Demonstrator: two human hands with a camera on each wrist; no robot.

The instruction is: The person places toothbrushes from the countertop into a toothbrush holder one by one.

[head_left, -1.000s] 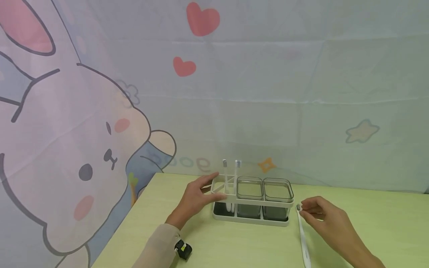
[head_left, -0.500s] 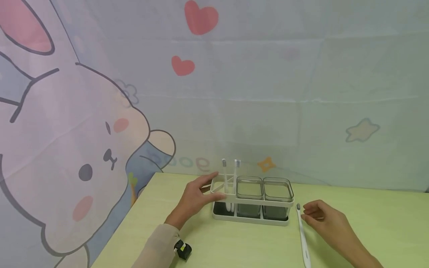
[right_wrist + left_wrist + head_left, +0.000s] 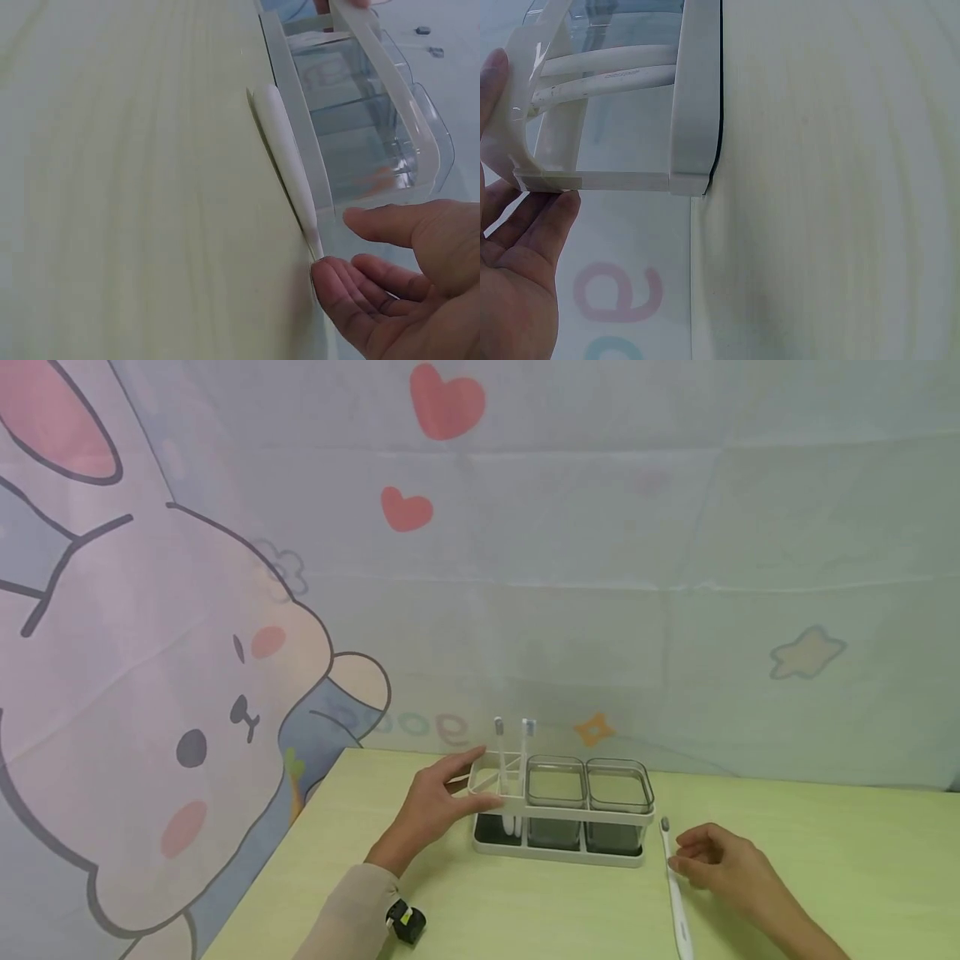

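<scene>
A white holder [image 3: 558, 814] is steadied at its left end by the left hand [image 3: 435, 806], whose fingers [image 3: 551, 214] are laid straight against the rim. Two toothbrushes [image 3: 513, 756] are stood upright in its left compartment, and two clear cups [image 3: 588, 785] are seated beside them. On the desk [image 3: 825, 860], just right of the holder, a white toothbrush [image 3: 675, 893] is touched near its neck by the right hand [image 3: 723, 864], its fingers [image 3: 349, 289] loosely bent and nothing clasped.
</scene>
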